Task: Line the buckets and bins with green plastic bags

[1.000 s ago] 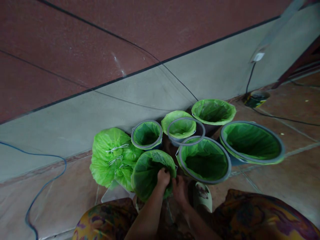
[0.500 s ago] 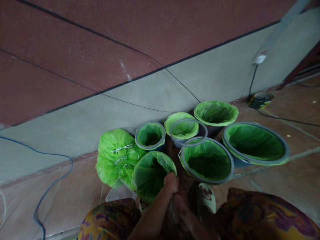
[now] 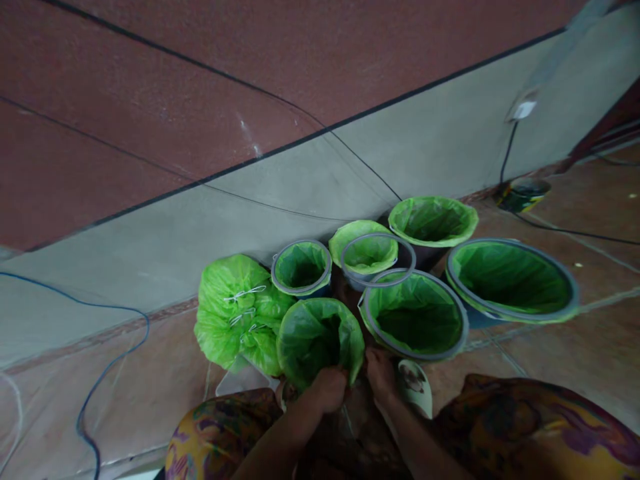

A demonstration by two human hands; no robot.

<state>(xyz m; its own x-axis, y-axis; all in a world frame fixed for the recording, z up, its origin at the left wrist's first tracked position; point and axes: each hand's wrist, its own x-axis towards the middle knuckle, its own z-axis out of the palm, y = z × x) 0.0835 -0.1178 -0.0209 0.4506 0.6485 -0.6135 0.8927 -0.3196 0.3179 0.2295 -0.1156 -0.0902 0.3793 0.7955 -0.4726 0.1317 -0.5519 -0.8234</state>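
**Both hands at the near rim of the front green-lined bucket**

Where the two forearms rise from the bottom of the frame between patterned yellow-and-purple knees, the left hand is curled shut on the near edge of the thin green plastic liner bag that sits in the closest small bucket, just below centre. The right hand lies a little to the right of it, fingers bent at the liner's lower right edge; whether it pinches the plastic or only touches it cannot be told. The liner's mouth opens up and away from both hands, toward the upper part of the frame, so the left hand is the nearer and has the firmer hold. Just right of the right hand a pale slipper rests on the brown tiled floor.

Left of the held liner lies a heap of tied green plastic bags. Right of it stands a grey-rimmed bucket lined in green, and beyond that a wider grey-rimmed lined tub. Farther back, three smaller lined buckets stand in a row against the grey wall base, with a blue cable trailing at the left.
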